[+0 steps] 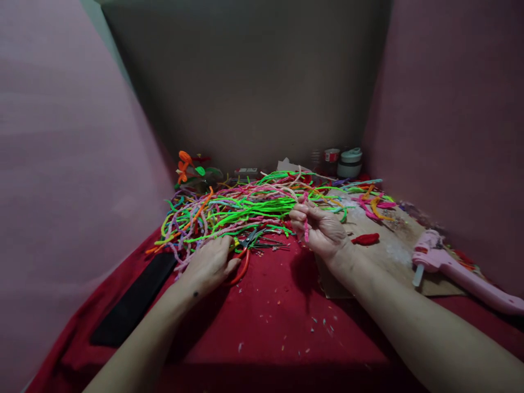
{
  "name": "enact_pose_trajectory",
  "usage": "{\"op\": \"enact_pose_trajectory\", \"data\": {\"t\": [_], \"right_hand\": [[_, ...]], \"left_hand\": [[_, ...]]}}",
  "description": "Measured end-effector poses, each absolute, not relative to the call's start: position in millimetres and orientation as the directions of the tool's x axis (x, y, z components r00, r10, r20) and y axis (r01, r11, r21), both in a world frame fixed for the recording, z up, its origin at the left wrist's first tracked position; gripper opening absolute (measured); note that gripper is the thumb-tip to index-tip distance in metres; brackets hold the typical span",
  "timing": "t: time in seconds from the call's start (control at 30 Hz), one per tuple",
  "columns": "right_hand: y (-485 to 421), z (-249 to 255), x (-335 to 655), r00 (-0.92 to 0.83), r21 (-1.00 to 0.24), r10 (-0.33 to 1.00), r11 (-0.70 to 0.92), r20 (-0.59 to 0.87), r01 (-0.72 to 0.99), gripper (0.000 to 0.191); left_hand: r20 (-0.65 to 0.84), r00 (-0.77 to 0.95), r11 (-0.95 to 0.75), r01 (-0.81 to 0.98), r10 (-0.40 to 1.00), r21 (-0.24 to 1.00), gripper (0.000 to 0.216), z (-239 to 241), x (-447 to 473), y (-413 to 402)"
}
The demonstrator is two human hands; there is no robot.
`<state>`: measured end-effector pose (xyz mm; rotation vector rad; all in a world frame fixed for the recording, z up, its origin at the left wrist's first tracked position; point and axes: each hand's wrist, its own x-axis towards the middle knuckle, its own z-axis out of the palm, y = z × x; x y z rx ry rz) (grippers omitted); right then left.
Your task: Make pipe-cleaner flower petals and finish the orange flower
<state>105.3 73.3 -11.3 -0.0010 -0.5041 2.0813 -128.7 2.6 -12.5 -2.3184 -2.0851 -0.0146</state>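
My right hand (321, 226) is raised over the table, its fingertips pinched on a short piece of pink pipe cleaner (306, 230) that hangs down below them. My left hand (210, 261) is low at the front edge of the pile, curled over the handles of red-handled scissors (245, 265). One red loop shows beside its thumb, while the other handle is hidden beneath the fingers. The scissor blades point away to the right, partly open. Beyond both hands spreads a large heap of pipe cleaners (262, 206) in green, pink, orange and purple.
A pink glue gun (450, 262) rests at the right by a cardboard sheet (393, 262), which carries a red fuzzy piece (365, 239). At left lies a black strip (135, 303). Orange flowers (184, 164) and a lidded container (350, 162) stand behind. Scraps dot the red cloth (278, 327).
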Motion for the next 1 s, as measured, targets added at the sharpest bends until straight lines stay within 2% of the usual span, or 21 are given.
{"op": "enact_pose_trajectory", "data": {"t": [0.2,0.3,0.4,0.5,0.6,0.73,0.87,1.0], "right_hand": [[74,-11,105,-0.520,-0.438,0.829,-0.396,0.208,-0.807,0.014],[74,-11,106,-0.492,-0.502,0.845,-0.339,0.209,-0.796,0.011],[72,-11,106,-0.492,-0.531,0.838,-0.313,0.235,-0.787,0.009],[68,-11,104,-0.509,-0.560,0.816,-0.296,0.273,-0.774,0.008],[62,-10,101,-0.540,-0.594,0.788,-0.292,0.295,-0.750,0.007],[57,-10,98,-0.544,-0.643,0.787,-0.261,0.291,-0.720,0.010],[55,-8,96,-0.546,-0.674,0.792,-0.246,0.274,-0.696,0.011],[53,-7,94,-0.538,-0.728,0.816,-0.236,0.210,-0.643,0.013]], "left_hand": [[0.021,0.048,-0.051,0.967,0.999,0.251,0.027,-3,-135,-5],[0.067,-0.063,0.027,0.895,0.996,0.446,0.039,0,-135,-13],[0.048,-0.143,0.062,0.676,0.989,0.735,0.051,7,-121,-24],[-0.034,-0.096,0.059,0.269,0.995,0.961,0.053,13,-92,-32],[-0.045,-0.136,0.042,-0.026,0.990,0.999,0.056,14,-63,-32],[-0.033,-0.123,0.009,-0.188,0.992,0.982,0.054,10,-41,-25],[0.030,-0.152,-0.060,-0.196,0.988,0.979,0.049,11,-36,-22],[0.101,-0.211,-0.110,-0.033,0.972,0.993,0.047,16,-37,-22]]}}
